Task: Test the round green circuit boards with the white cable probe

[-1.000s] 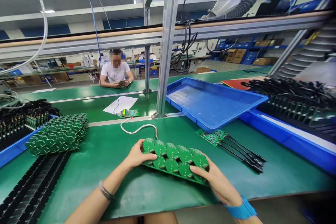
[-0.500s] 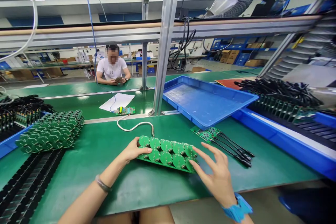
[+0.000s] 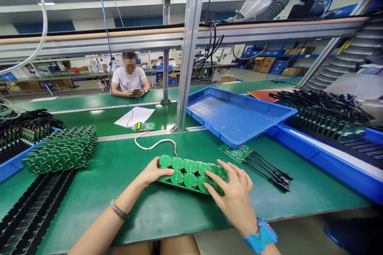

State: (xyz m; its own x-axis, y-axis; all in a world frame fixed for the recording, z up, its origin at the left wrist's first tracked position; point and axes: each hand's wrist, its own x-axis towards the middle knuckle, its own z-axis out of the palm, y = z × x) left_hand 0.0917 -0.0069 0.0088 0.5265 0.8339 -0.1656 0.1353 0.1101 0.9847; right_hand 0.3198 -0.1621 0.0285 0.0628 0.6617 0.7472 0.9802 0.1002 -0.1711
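Note:
A green panel of round circuit boards (image 3: 190, 180) lies tilted in front of me over the green table. My left hand (image 3: 154, 173) grips its left end, the thumb on top and the fingers hidden behind the edge. Over the right part of the panel, my right hand (image 3: 233, 191) has its fingers spread, with fingertips at or just above the round boards; whether they touch is unclear. Just behind the panel ends a white cable (image 3: 155, 143) that runs from a small board with a lit display (image 3: 143, 126).
Stacked round boards (image 3: 62, 149) sit on black racks (image 3: 38, 203) at left. A blue tray (image 3: 236, 117) stands behind, beside small boards with black cables (image 3: 266, 167). Cabled boards fill a blue bin (image 3: 317, 159) at right. A person (image 3: 129, 75) sits across the table.
My right hand has moved left, farther over the panel's right part. My left hand keeps its hold on the left end. The whole view has shifted slightly.

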